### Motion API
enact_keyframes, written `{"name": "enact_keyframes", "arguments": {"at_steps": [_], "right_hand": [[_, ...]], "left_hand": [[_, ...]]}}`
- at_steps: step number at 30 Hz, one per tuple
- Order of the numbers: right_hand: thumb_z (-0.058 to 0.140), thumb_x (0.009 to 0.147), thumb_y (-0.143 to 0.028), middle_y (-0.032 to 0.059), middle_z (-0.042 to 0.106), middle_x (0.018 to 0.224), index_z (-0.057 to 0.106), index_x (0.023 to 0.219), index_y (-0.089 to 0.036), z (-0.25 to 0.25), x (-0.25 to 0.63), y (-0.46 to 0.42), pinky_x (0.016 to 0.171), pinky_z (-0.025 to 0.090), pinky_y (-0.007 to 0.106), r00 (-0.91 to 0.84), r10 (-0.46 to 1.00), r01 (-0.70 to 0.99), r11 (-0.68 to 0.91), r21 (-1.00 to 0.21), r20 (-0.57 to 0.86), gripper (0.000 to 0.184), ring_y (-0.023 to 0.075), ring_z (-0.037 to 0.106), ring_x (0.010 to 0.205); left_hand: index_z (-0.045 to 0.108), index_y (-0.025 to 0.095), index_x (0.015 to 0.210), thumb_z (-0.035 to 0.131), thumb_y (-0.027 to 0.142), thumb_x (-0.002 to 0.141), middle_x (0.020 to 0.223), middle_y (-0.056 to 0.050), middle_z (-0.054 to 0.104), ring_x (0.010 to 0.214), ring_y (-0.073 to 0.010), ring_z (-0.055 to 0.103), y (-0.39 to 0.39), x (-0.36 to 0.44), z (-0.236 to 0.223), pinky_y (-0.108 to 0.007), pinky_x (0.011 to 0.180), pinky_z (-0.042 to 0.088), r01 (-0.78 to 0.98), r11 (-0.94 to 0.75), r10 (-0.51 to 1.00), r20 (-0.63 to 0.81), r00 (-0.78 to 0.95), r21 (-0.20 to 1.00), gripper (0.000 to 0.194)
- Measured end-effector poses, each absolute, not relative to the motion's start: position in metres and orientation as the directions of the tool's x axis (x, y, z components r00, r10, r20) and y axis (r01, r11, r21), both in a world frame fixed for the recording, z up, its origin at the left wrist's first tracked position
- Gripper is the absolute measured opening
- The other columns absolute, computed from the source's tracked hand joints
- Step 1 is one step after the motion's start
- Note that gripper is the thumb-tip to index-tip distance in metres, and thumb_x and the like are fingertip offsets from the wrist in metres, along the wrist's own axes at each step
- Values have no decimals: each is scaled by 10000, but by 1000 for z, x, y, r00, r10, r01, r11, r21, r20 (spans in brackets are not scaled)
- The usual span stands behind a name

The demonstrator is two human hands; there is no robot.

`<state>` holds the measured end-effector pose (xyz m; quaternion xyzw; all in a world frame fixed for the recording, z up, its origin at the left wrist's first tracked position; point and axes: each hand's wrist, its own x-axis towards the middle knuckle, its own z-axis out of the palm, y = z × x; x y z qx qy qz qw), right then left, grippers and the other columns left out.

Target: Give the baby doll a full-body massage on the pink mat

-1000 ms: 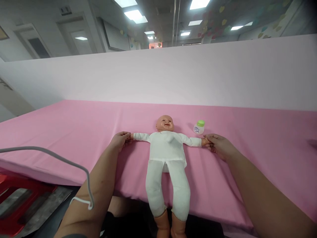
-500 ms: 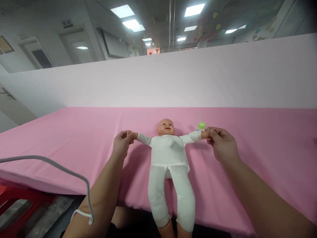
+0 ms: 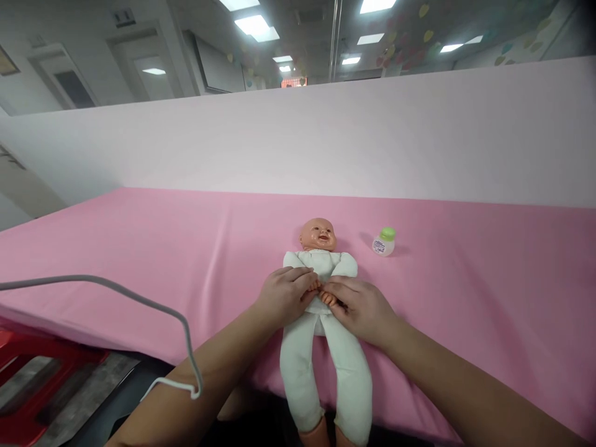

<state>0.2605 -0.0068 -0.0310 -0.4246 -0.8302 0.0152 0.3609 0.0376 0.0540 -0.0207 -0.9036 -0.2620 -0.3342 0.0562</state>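
Note:
A baby doll (image 3: pixel 320 254) in white clothes lies on its back on the pink sheet (image 3: pixel 139 248), head toward the far wall, legs hanging over the near edge. My left hand (image 3: pixel 285 295) and my right hand (image 3: pixel 361 307) meet over the doll's belly. Each is closed on one of the doll's small hands, so the doll's arms are folded across its chest. A small white bottle with a green cap (image 3: pixel 384 241) stands to the right of the doll's head, apart from both hands.
A pale partition wall (image 3: pixel 326 136) runs along the far side of the pink surface. A grey cable (image 3: pixel 139 298) loops across my left forearm. A red frame (image 3: pixel 28 372) stands on the floor at lower left.
The doll's arms were stretched out sideways, then lifted slightly. Now both my hands have brought them inward and together over its belly.

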Motion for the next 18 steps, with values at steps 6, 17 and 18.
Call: {"name": "enact_keyframes", "arguments": {"at_steps": [6, 17, 18], "right_hand": [[613, 969, -167, 55, 789, 1201, 704, 1294, -251, -35, 266, -8, 911, 592, 462, -391, 673, 784, 601, -156, 628, 348, 270, 700, 972], [595, 986, -376, 110, 781, 1095, 759, 1162, -229, -33, 293, 8, 859, 583, 452, 19, 784, 833, 331, -444, 621, 282, 300, 709, 976], [597, 987, -435, 100, 784, 1062, 770, 1118, -235, -31, 303, 10, 827, 584, 432, 132, 810, 801, 252, -543, 571, 296, 288, 710, 935]], "left_hand": [[769, 227, 1144, 682, 288, 976, 1127, -62, 819, 1061, -264, 741, 58, 37, -20, -430, 998, 585, 502, -864, 394, 688, 610, 49, 199], [729, 240, 1283, 670, 292, 972, 1196, -87, 789, 1078, -271, 742, 82, 18, -22, -387, 986, 579, 541, -537, 819, 555, 148, 647, 320], [731, 246, 1268, 683, 303, 966, 1182, -75, 787, 1074, -264, 736, 88, 12, -20, -379, 981, 577, 479, -454, 866, 498, 41, 751, 311]]}}
